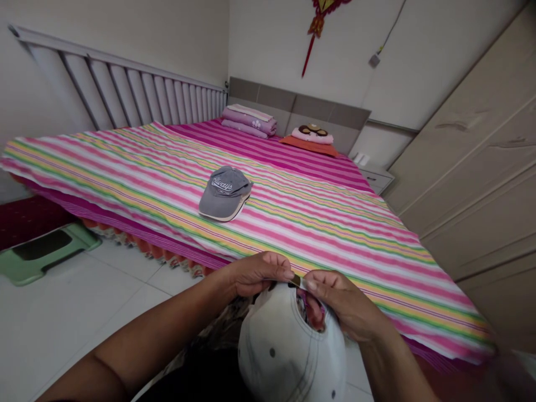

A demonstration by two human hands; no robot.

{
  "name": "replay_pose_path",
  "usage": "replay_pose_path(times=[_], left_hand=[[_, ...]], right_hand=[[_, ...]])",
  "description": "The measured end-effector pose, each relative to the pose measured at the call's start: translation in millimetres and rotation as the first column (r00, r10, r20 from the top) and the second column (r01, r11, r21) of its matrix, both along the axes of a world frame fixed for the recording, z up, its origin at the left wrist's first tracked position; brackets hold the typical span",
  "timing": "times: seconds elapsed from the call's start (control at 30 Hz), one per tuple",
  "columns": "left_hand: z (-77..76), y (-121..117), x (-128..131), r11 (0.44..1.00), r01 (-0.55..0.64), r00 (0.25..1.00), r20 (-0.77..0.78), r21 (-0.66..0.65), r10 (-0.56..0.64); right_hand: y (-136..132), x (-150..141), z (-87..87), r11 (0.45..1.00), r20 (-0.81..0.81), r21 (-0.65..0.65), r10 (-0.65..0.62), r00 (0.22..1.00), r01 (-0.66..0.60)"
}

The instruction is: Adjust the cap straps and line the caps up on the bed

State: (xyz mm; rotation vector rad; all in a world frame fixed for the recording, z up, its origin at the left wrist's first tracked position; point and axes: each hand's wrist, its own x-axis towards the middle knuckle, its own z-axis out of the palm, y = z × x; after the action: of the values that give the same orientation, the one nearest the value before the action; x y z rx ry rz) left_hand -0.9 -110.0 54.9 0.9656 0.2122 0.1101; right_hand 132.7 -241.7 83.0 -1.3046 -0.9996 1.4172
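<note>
A pale, light-coloured baseball cap (285, 346) is held low in front of me, its rear opening turned toward the bed. My left hand (262, 272) pinches the cap's back strap beside a small brass-coloured buckle (295, 280). On the other side of that buckle, my right hand (337, 296) grips the strap between thumb and fingers. Through the opening, some fingers show inside. The cap's brim is out of sight. A grey baseball cap (226, 192) with white lettering lies on the striped bed sheet (335, 234), apart from both hands.
Folded purple bedding (249, 120) and an orange pillow (310, 146) with a pink item on top sit by the headboard (268, 97). A green plastic stool (25, 268) stands on the tiled floor at left. Wooden wardrobe doors (473, 151) line the right side.
</note>
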Motion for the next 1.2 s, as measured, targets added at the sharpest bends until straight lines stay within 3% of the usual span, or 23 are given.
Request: replay_pose_path(times=[0.27, 0.57, 1.2], left_hand=[[-0.8, -1.1, 0.1, 1.000, 0.009, 1.000, -0.003, -0.017, -0.009], [-3.1, 2.4, 0.7, 0.992, 0.128, 0.988, -0.086, -0.020, -0.129], [-2.8, -1.0, 1.4, 0.995, 0.096, 0.990, -0.106, 0.031, -0.093]], right_hand=[[3.5, -2.5, -0.3, 0.998, -0.041, -0.031, -0.051, 0.998, 0.050], [2.7, -3.8, -4.1, 0.997, -0.094, -0.011, -0.083, 0.992, 0.082], [2.1, -6.1, -7.4, 0.991, -0.157, -0.034, -0.135, 0.978, 0.132]])
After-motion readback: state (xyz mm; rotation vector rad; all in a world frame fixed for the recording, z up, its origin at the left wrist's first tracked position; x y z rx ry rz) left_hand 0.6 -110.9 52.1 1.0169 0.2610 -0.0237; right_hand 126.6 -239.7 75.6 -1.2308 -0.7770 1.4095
